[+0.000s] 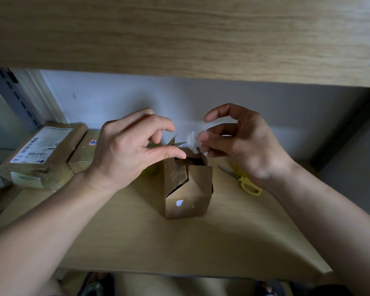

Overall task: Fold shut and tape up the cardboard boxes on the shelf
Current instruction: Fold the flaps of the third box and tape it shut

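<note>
Head view: small brown cardboard box (187,189) sitting mid wooden shelf (137,242), flaps up. Right hand (241,144) pinching clear tape strip (191,138) above box. Left hand (128,150) hovering w/ fingers curled, gripping nothing. Yellow-handled scissors (247,183) lying to the right.

Right hand (241,144) pinches tape (191,138) over open box (188,186).

Storage or packing corner: slotted metal upright (17,99), wooden shelf (222,242), labelled parcels (39,152).
</note>
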A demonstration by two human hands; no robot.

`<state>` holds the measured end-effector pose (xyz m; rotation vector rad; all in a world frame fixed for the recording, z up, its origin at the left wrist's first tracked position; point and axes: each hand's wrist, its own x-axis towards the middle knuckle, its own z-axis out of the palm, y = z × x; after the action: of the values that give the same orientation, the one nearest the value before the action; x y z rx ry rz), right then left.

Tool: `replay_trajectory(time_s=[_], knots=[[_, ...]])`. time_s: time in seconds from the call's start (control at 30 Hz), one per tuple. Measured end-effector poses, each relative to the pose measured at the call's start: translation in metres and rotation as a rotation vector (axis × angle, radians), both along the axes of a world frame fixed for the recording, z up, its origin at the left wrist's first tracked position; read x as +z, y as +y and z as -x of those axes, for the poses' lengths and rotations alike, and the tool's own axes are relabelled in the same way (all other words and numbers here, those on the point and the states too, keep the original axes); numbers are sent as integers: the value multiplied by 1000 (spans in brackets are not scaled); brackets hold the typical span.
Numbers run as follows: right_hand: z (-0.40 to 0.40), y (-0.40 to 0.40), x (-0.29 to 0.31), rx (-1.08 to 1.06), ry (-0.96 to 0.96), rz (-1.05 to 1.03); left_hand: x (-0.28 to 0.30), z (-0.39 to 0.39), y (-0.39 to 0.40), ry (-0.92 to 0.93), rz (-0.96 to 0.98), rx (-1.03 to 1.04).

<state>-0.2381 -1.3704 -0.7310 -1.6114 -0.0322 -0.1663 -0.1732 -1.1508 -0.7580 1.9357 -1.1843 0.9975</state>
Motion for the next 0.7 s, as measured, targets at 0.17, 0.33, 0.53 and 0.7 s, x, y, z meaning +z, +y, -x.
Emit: replay_trajectory(time_s=[0.17, 0.33, 0.53, 0.7], knots=[[-4, -17, -3, -23, 51, -140, -9, 3, 3, 209, 27, 70], [-6, -20, -12, 81, 81, -264, -27, 16, -1, 490, -114, -15], [-10, -16, -23, 103, 95, -395, -46, 28, -13, 584, -148, 109], [-15, -18, -29, 84, 123, -488, -52, 41, -32, 524, -191, 205]])
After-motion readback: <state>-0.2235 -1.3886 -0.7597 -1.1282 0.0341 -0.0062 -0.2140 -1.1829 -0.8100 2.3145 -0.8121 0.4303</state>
